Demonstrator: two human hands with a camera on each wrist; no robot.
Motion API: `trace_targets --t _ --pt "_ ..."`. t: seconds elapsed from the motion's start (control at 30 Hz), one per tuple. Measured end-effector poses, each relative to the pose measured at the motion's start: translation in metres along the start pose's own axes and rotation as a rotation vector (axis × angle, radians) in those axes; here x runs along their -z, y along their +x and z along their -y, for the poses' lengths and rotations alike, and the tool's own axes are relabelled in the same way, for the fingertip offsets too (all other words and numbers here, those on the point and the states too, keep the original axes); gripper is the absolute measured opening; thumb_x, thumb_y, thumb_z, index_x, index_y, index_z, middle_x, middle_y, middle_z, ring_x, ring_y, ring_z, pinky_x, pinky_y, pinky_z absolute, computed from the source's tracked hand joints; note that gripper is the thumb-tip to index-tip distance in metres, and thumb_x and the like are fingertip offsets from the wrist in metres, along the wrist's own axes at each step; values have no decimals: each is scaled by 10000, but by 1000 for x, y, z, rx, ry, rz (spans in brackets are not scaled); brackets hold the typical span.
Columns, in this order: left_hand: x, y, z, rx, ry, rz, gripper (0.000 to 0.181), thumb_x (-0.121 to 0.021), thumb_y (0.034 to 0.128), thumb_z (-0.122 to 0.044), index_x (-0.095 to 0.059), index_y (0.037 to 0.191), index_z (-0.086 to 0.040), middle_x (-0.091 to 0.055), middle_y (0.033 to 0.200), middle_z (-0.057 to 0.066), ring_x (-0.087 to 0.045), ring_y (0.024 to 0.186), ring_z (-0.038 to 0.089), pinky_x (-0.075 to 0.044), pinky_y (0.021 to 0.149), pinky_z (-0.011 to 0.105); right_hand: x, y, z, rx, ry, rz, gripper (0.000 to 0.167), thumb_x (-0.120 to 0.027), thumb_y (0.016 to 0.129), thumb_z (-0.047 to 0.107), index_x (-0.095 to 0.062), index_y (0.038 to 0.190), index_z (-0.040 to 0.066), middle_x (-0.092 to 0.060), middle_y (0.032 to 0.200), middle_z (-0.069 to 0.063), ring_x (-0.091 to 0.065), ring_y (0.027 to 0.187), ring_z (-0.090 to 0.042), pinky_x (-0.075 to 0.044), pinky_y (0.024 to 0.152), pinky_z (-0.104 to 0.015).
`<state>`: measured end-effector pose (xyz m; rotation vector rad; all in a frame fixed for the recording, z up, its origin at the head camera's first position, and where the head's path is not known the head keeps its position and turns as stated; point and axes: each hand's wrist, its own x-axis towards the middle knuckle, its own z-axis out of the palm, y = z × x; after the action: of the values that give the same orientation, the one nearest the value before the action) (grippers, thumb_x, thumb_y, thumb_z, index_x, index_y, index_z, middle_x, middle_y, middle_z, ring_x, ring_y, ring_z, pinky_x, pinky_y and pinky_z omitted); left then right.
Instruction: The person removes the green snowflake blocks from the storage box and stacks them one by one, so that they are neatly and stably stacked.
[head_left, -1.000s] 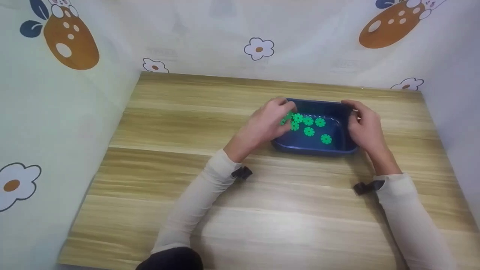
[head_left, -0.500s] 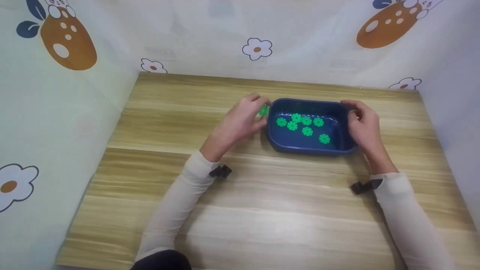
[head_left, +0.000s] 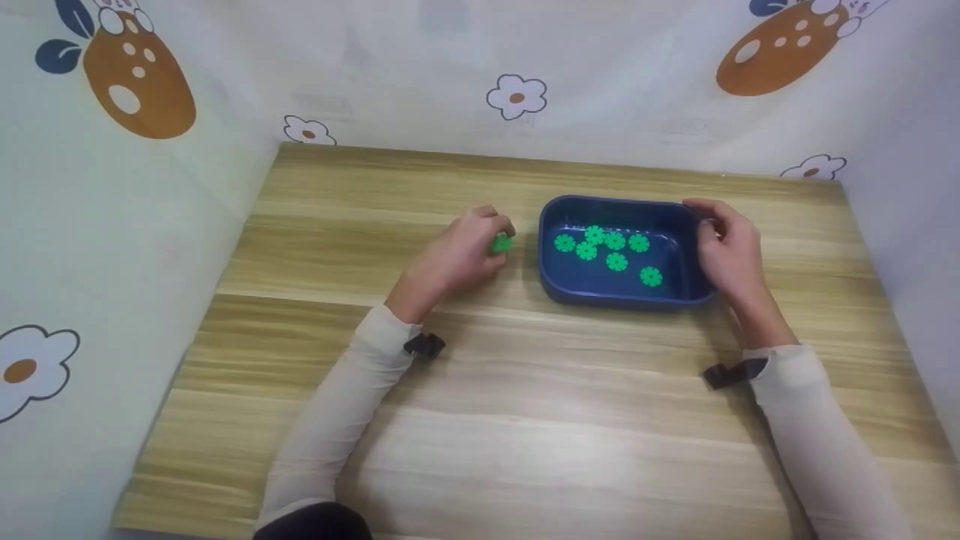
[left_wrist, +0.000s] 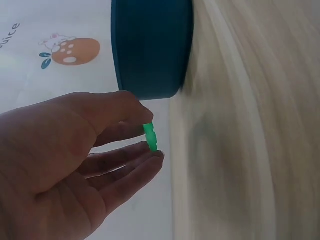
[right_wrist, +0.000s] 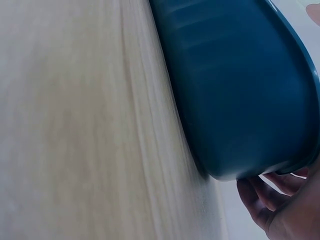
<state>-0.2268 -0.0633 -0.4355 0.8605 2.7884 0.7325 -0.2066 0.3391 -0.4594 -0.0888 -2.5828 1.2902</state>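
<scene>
Holding grn disc [head_left: 502, 243] (L hand [head_left: 456, 251]), tub [left_wrist: 152, 47] (R hand [head_left: 733, 253]).

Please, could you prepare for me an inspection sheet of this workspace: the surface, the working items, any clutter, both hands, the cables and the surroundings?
Surface: wood-grain tabletop, with a light reflection toward the front.
Working items: blue tray, upright on the tabletop; seven green discs inside, some touching or overlapping.
Clutter: nothing seen.
Left hand: pinches one green disc, outside the tray, beyond its left end.
Right hand: grips the tray's right end.
Cables: nothing seen; a black device sits at each cuff.
Surroundings: pale wall covering with flower and orange-fruit prints.
</scene>
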Motion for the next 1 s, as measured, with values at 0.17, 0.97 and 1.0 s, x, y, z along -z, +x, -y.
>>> trace_targets --t 0.17,0.97,1.0 --pt "-3 1 9 21 26 27 317 -722 963 -82 -732 1275 -23 -681 1237 171 -674 1108 304 -611 1013 426 1 0 1 -4 -11 13 417 -435 1079 64 -726 1377 90 -721 1409 -131 -623 1106 -89 -449 917 -182" --pt "6 -7 26 51 49 52 115 -727 975 -43 -798 1047 10 -742 1077 139 -661 972 243 -611 919 437 1 0 -1 9 -20 10 419 -435 1079 73 -731 1375 95 -730 1403 -128 -634 1116 -65 -449 929 -162" --pt "6 -7 26 53 51 53 114 -728 975 -45 -798 1046 10 -741 1076 139 -661 970 244 -612 920 438 1 0 -1 9 -22 11 418 -436 1080 74 -731 1376 96 -729 1406 -126 -637 1135 -74 -451 938 -162"
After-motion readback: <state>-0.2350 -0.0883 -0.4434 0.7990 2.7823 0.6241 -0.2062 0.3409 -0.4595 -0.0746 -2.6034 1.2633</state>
